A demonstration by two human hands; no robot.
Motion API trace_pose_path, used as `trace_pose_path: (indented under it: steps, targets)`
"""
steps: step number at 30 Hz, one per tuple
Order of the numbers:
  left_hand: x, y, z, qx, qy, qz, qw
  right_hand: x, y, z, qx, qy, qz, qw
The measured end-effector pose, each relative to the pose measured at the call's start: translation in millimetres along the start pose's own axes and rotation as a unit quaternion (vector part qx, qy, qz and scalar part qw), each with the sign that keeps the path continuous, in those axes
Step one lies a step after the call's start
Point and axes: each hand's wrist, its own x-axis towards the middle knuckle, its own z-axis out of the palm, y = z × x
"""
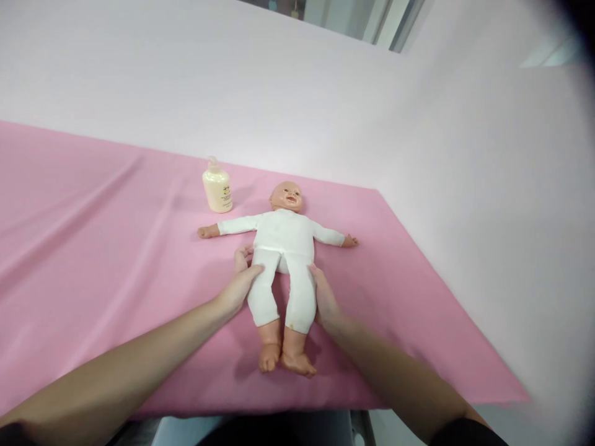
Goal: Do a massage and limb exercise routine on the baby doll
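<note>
A bald baby doll with plastic-looking skin and white cloth body and limbs [284, 232] lies face up on a smooth pink cloth [395, 297], arms spread. The person's left hand [242, 279], loosely open, rests its thumb on one thigh; the right hand [326, 303] touches the other, its fingers mostly hidden, so I can't tell its grip. A cream-coloured pump bottle [217, 189] stands near the doll's head.

The pump bottle [215, 191] bears small dark lettering [226, 191] — too blurred and tiny to read.
</note>
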Motion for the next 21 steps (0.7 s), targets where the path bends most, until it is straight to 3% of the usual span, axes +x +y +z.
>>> trace_pose_path:
  steps: [3, 5, 8, 11, 16, 21]
  targets:
    - [0.7, -2.5, -4.8, 0.107, 0.0, 0.137, 0.985, -3.1, -4.8, 5.3, 0.157, -0.087, 0.135, 0.974]
    - [0.7, -1.7, -7.5, 0.193, -0.006, 0.262, 0.946, -5.1, -8.5, 6.6, 0.218, -0.161, 0.151, 0.951]
    - [-0.3, 1.3, -9.9, 0.297, -0.079, 0.385, 0.87, -6.7, -7.6, 3.8, 0.253, -0.272, 0.129, 0.92]
    - [-0.9, 2.0, -11.1, 0.333, -0.157, 0.437, 0.821, -6.9, 1.1, -0.9, 0.239, -0.378, 0.123, 0.886]
    - [-0.9, 0.7, -12.7, 0.349, -0.208, 0.493, 0.769, -5.8, 9.3, -1.8, 0.156, -0.517, 0.142, 0.83]
    - [-3.6, 3.5, -12.5, 0.4, -0.299, 0.504, 0.705, -2.7, 7.1, 0.6, 0.174, -0.569, 0.16, 0.788]
